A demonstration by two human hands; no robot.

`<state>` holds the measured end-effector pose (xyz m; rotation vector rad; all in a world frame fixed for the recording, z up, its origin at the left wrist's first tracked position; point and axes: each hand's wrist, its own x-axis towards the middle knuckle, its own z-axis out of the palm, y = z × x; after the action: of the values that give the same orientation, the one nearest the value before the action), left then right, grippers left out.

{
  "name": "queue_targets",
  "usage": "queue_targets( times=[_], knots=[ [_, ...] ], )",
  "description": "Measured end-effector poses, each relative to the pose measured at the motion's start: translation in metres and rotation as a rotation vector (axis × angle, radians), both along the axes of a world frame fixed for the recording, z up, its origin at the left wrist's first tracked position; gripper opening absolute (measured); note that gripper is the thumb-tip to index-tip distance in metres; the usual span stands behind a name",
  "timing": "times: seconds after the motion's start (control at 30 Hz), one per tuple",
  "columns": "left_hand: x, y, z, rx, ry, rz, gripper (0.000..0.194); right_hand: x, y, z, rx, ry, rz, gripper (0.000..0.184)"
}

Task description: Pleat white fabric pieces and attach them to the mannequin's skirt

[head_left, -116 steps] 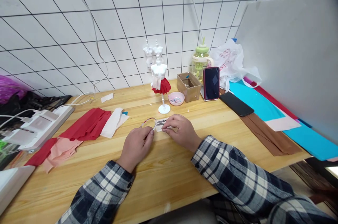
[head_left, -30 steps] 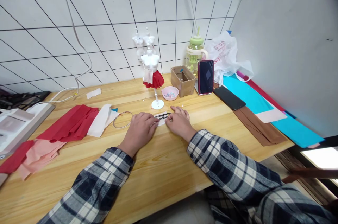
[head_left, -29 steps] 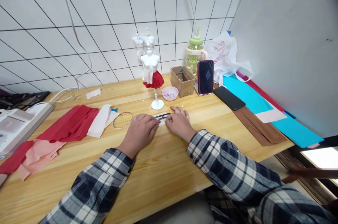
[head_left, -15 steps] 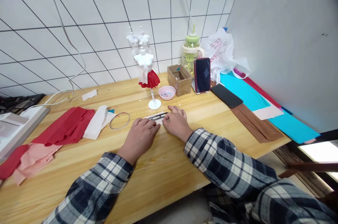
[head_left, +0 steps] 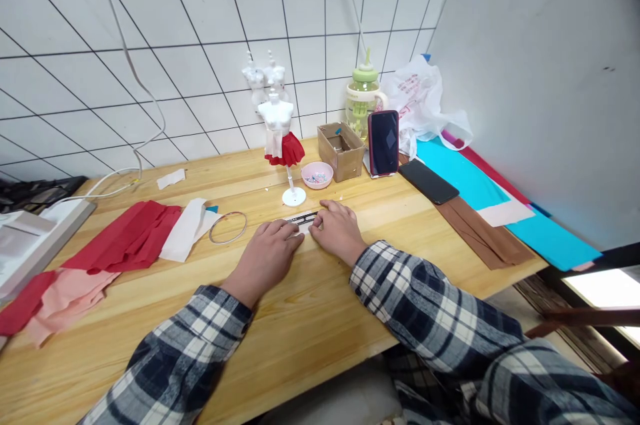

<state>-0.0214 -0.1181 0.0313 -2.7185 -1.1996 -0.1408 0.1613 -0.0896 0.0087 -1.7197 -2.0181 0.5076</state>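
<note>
Between my hands on the table lies a flat black slotted strip [head_left: 304, 219], over a small piece of white cloth [head_left: 305, 229]. My left hand [head_left: 265, 253] presses its bent fingers over the strip's left end, which they hide. At the right end, my right hand [head_left: 339, 230] has thumb and forefinger closed, with its other fingers stretched beyond. Just behind the hands stands a small white dress form [head_left: 277, 117] wearing a red skirt [head_left: 289, 150] and a white cloth piece. A thin ring [head_left: 228, 228] lies left of my left hand.
Red cloth [head_left: 133, 235] and white cloth [head_left: 183, 238] lie on the left. Behind my hands are a pink bowl of beads [head_left: 317, 183], a cardboard box [head_left: 349, 165], a propped phone [head_left: 384, 145] and a green-lidded bottle [head_left: 361, 101]. Brown fabric [head_left: 483, 235] and blue fabric [head_left: 560, 238] cover the right side.
My left hand has shifted slightly right along the strip, covering more of its left part. My right hand stays nearly in place, and the camera view has moved slightly.
</note>
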Motion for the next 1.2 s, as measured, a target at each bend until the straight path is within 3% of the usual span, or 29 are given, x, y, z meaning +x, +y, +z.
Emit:
queue_targets(
  times=[0.17,0.4,0.5,0.67,0.9,1.03,1.2],
  knots=[
    [0.0,0.002,-0.002,0.001,-0.016,-0.009,0.024,0.003,0.003,0.002,0.01,0.013,-0.042,0.024],
    [-0.002,0.002,-0.001,-0.011,-0.047,-0.02,0.023,0.012,0.013,0.001,-0.028,0.133,-0.101,0.017],
    [-0.003,0.002,-0.001,-0.029,-0.082,-0.02,0.023,0.013,0.012,0.001,-0.019,0.133,-0.071,0.028],
    [-0.005,0.004,-0.002,-0.069,-0.129,-0.001,0.025,0.015,0.013,0.0,-0.016,0.105,-0.051,0.027],
    [-0.013,0.01,-0.005,-0.089,-0.324,0.049,0.03,0.021,0.023,-0.006,-0.006,0.221,-0.087,0.027],
    [-0.041,0.018,0.005,0.051,-0.453,0.206,0.03,0.022,0.024,-0.008,0.007,0.264,-0.092,0.027],
    [-0.102,0.029,0.008,0.053,-0.383,0.392,0.029,0.024,0.025,-0.008,0.038,0.277,-0.079,0.027]
  ],
)
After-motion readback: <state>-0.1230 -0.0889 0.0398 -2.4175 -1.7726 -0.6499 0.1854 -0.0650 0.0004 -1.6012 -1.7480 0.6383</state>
